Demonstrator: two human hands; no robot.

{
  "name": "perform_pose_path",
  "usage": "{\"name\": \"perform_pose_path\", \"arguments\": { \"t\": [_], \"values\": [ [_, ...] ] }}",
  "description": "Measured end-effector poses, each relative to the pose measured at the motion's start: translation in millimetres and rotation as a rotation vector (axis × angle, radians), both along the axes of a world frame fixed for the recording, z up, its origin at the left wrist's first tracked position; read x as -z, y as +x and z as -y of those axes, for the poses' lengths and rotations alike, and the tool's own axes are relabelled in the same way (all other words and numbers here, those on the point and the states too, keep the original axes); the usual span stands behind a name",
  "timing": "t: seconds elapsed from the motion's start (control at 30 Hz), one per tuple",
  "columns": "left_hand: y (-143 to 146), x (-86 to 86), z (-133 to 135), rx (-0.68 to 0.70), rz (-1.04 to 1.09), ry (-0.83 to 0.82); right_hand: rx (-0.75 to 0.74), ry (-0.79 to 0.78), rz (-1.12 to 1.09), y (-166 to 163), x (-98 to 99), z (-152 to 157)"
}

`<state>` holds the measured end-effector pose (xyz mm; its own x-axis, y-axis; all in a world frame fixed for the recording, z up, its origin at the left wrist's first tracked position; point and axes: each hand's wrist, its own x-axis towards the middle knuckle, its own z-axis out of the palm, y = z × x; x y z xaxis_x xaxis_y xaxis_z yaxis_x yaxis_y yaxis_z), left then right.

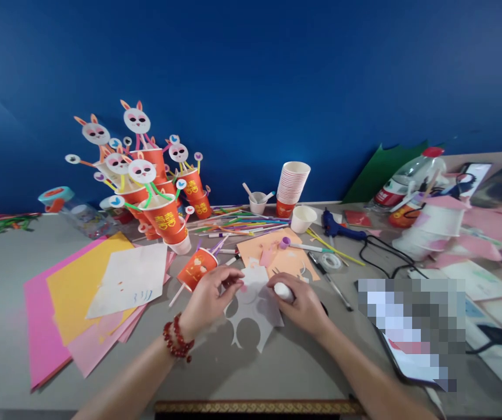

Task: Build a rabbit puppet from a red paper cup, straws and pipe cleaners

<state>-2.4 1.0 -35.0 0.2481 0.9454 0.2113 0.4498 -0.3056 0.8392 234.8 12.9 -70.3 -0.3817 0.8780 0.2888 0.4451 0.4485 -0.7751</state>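
A white sheet of paper (272, 318) with round holes cut out lies under both hands. Over its left part, my left hand (213, 294) has thumb and forefinger pinched together. A small pink spot (244, 288) shows at those fingertips; what they hold is too small to tell. Curled around a short white cylinder, which looks like a glue stick (284, 293), is my right hand (306, 306) at the sheet's right edge. Thin dark tips show above its fingers, and a black shape sits beside its wrist side. An orange paper cup (197, 268) lies tilted beyond my left hand.
Rabbit figures on orange cups (163, 219) stand at back left. Coloured paper (65, 291) lies left, orange paper (255, 242) ahead. Stacked white cups (293, 184), a blue glue gun (341, 227), a pen (332, 283) and a phone (412, 361) are beyond or right.
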Motion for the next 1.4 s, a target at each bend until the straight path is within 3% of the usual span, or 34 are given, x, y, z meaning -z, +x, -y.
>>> {"name": "perform_pose_path", "arguments": {
  "t": [0.23, 0.5, 0.7, 0.87, 0.97, 1.07, 1.17, 1.4],
  "values": [
    [7, 21.4, 5, 0.008, 0.372, -0.266, -0.030, -0.193, -0.052, -28, -29.4, 10],
    [11, 27.6, 9, -0.019, 0.597, -0.397, 0.038, -0.162, -0.131, -47, -22.3, 8],
    [13, 26.8, 11, -0.034, 0.590, -0.422, 0.050, -0.269, -0.172, -45, -17.7, 8],
    [14, 29.6, 11, -0.043, 0.503, -0.411, 0.042, -0.258, -0.171, -40, -15.6, 7],
    [12, 26.2, 12, -0.125, 0.423, -0.254, 0.022, -0.268, -0.142, -39, -14.1, 6],
    [9, 18.2, 15, -0.177, 0.279, 0.147, -0.018, -0.277, -0.076, -40, -11.4, 8],
    [9, 11.1, 18, -0.111, 0.159, 0.460, -0.049, -0.262, -0.038, -42, -9.1, 11],
    [10, 14.7, 19, 0.045, -0.013, 0.600, -0.083, -0.273, -0.049, -44, -8.3, 15]
  ]
}}
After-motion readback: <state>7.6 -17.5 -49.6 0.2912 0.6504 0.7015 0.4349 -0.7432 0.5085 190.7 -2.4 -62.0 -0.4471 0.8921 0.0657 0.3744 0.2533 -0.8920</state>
